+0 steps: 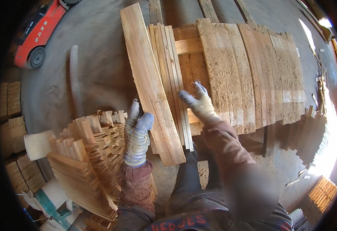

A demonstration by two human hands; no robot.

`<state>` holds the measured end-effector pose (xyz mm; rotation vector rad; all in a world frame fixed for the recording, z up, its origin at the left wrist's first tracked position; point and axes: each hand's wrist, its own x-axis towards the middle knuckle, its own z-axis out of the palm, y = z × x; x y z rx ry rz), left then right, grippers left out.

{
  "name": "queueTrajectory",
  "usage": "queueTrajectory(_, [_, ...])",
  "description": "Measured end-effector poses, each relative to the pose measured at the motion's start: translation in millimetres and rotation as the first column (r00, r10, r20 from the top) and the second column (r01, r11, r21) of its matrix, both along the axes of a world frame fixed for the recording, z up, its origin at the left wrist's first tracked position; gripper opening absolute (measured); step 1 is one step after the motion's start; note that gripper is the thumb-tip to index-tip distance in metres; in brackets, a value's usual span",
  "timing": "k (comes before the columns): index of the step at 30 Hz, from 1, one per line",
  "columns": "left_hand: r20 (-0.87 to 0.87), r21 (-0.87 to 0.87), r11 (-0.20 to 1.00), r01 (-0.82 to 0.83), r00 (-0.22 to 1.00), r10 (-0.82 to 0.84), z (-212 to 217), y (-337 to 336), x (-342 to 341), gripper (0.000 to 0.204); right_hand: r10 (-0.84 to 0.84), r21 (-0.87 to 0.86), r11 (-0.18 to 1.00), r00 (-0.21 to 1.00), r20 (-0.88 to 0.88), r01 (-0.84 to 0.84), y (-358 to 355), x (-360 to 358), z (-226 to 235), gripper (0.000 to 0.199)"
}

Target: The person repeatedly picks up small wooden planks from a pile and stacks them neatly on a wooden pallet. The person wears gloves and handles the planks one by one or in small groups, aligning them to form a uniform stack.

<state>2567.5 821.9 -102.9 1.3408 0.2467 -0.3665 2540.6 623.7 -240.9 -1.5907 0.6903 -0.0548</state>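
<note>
A long, wide wooden plank [151, 84] lies slanted along the left side of the narrower boards. My left hand [137, 133], in a light knitted glove with bluish fingertips, is at the plank's left edge, thumb against it and fingers partly hidden there. Just right of the plank, several narrow boards [172, 77] stand close together on edge. My right hand [202, 103], gloved the same way, hovers beside them with thumb and fingers spread and nothing in its grasp. Farther right, a row of wide boards [230, 77] lies side by side, dusted with sawdust.
Stacked wood pieces [80, 165] stand at the lower left, beside my left forearm. A ribbed grey hose [75, 81] lies on the floor. At the upper left is a red vehicle [41, 30]. Another stack of boards [305, 134] stands at the right, and beams [208, 10] extend at the far side.
</note>
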Motion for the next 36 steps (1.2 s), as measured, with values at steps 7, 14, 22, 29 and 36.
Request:
queueTrajectory(7, [-0.046, -0.163, 0.909, 0.383, 0.918, -0.395, -27.2, -55.9, -25.0, 0.070, 0.096, 0.700, 0.714, 0.989, -0.113, 0.011, -9.1, -116.7, 116.3, 0.054])
queueTrajectory(14, [0.040, 0.279, 0.794, 0.540, 0.820, -0.571, -136.5, -153.7, -21.8, 0.087, -0.623, 0.080, 0.780, 0.782, 0.014, 0.621, -322.8, -233.2, 163.9, 0.052])
queueTrajectory(22, [-0.122, 0.376, 0.860, 0.346, 0.938, -0.325, -183.0, -222.4, -7.7, 0.047, -0.540, -0.296, 0.753, 0.809, 0.233, 0.587, -553.1, -311.9, 200.2, 0.066])
queueTrajectory(29, [-0.046, 0.223, 0.922, 0.317, 0.948, -0.315, -167.2, -256.6, -48.1, 0.048, -0.175, 0.189, 0.959, 0.965, -0.197, 0.212, -371.5, -235.9, 29.4, 0.057])
queueTrajectory(36, [-0.165, 0.025, 0.971, 0.237, 0.959, -0.230, -165.1, -295.3, -45.6, 0.066, 0.218, -0.411, 0.855, 0.938, -0.270, -0.317, -307.8, -172.9, 21.0, 0.068])
